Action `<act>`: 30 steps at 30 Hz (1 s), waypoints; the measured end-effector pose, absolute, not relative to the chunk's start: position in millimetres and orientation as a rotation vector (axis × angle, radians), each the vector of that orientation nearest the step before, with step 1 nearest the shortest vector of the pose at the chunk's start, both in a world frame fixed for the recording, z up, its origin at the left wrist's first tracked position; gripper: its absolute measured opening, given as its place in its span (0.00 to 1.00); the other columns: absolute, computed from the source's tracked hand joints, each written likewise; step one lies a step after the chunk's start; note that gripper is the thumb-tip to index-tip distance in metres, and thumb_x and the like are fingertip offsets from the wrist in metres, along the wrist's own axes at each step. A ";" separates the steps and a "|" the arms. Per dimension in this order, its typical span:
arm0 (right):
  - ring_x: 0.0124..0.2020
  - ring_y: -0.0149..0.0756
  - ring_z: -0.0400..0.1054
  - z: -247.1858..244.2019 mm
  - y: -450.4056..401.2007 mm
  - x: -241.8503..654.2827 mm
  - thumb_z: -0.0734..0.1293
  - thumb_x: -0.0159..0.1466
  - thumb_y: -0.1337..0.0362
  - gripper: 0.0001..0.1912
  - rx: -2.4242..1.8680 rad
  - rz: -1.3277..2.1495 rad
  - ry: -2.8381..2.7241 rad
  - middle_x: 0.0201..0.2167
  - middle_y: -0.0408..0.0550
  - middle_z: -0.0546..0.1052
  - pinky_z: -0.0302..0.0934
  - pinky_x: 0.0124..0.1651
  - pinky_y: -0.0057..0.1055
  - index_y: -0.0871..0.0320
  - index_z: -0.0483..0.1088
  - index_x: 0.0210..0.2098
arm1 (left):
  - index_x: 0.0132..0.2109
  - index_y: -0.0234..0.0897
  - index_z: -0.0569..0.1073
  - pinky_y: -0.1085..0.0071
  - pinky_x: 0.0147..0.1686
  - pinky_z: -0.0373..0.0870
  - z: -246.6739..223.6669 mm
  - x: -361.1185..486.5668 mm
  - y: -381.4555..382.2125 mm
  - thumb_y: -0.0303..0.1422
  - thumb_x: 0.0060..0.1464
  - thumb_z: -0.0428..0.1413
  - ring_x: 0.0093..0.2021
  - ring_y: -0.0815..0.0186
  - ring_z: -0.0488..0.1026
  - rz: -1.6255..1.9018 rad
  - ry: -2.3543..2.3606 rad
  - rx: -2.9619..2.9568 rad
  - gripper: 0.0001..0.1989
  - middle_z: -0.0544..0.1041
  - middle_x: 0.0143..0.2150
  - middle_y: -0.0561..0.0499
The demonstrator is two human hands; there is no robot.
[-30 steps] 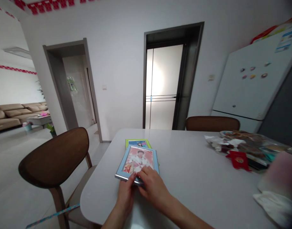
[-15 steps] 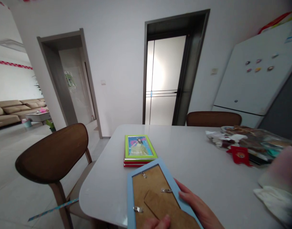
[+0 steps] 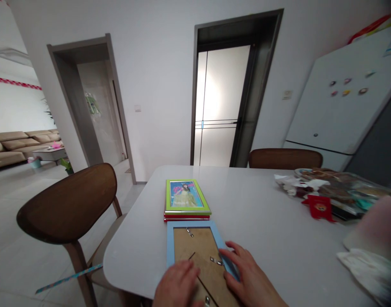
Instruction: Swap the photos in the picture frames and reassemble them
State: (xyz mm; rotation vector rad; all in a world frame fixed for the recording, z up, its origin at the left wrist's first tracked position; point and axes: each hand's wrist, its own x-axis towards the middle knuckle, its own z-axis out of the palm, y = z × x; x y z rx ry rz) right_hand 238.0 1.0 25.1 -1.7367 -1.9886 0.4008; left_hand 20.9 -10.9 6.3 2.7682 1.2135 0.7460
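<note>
A light-blue picture frame [image 3: 218, 234] lies back side up at the near part of the table, its brown backing board [image 3: 195, 241] and metal clips showing. My right hand [image 3: 248, 273] grips its right edge, thumb over the backing. My left hand [image 3: 178, 283], slightly blurred, covers the left edge with bent fingers on the backing near the stand. Just beyond is a green picture frame [image 3: 188, 210] with a picture of a figure in a pale dress, stacked on a red frame [image 3: 182, 218].
On the table's [image 3: 253, 204] right side lie plastic-wrapped items [image 3: 349, 183], a red packet [image 3: 320, 207] and white tissue [image 3: 368, 268]. A brown chair [image 3: 70, 204] stands left, another chair [image 3: 285, 158] behind the table. A white fridge [image 3: 349, 115] is at far right.
The blue frame has turned straighter and come down flatter, in line with the stack. My left hand has moved up and left over its backing; my right hand stays at the right edge.
</note>
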 end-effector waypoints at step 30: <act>0.39 0.36 0.60 39.1 63.0 166.4 0.57 0.58 0.68 0.13 -1.546 0.164 -2.204 0.36 0.50 0.70 0.52 0.42 0.31 0.59 0.69 0.40 | 0.53 0.27 0.60 0.59 0.54 0.54 0.8 5.2 -0.2 0.24 0.42 0.49 0.56 0.59 0.57 0.988 1.579 2.072 0.27 0.59 0.57 0.38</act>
